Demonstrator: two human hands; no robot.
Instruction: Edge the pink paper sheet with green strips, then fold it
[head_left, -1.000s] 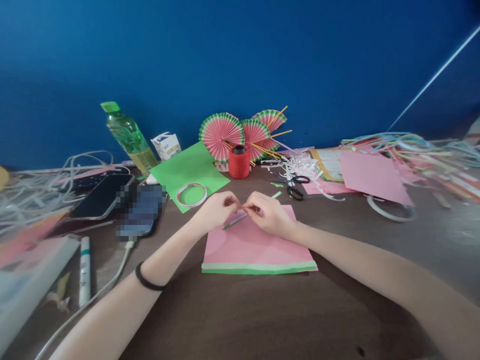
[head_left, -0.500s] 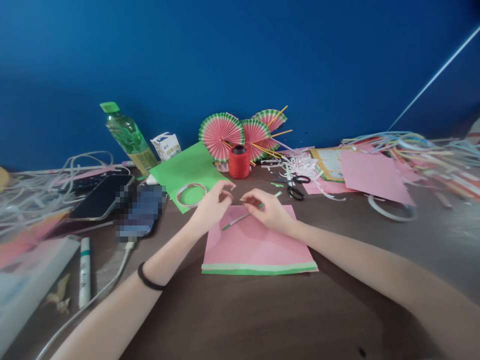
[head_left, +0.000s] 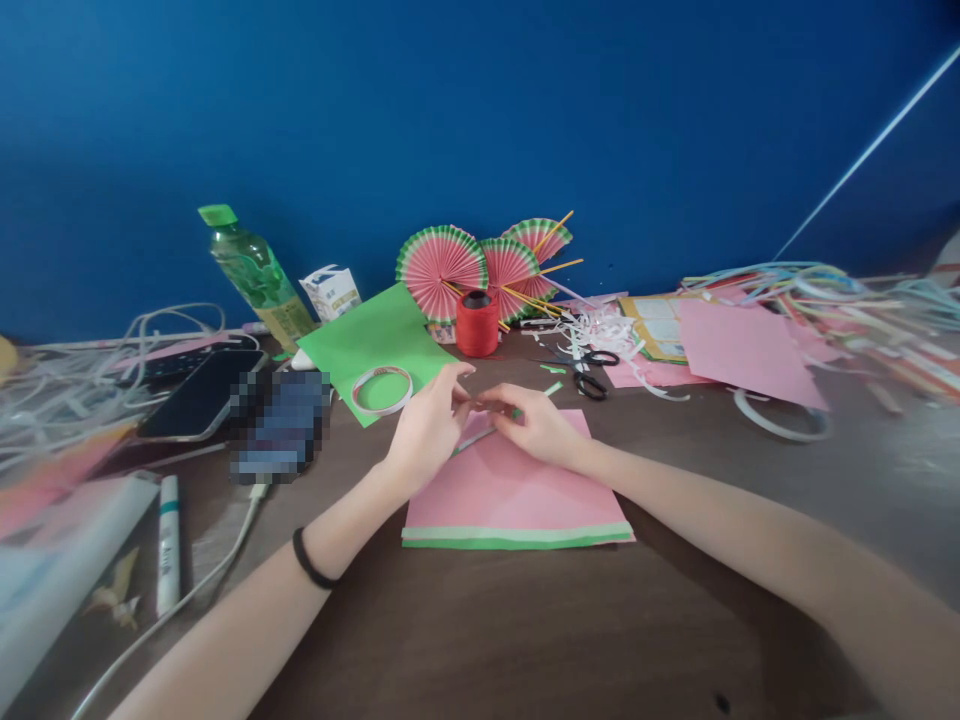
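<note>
While the hands were apart half a second back, the head view now has the left hand (head_left: 429,428) closed back in, fingertips meeting the right hand (head_left: 538,428). The right pinches the thin strip (head_left: 480,438) over the pink paper (head_left: 517,490). Can't tell if the left actually grips it. The tape ring (head_left: 382,389) sits just left of it.

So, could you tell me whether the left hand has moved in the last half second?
Yes. The left hand has shifted right, away from the tape ring, and its fingertips now meet the right hand at the thin strip.
</note>
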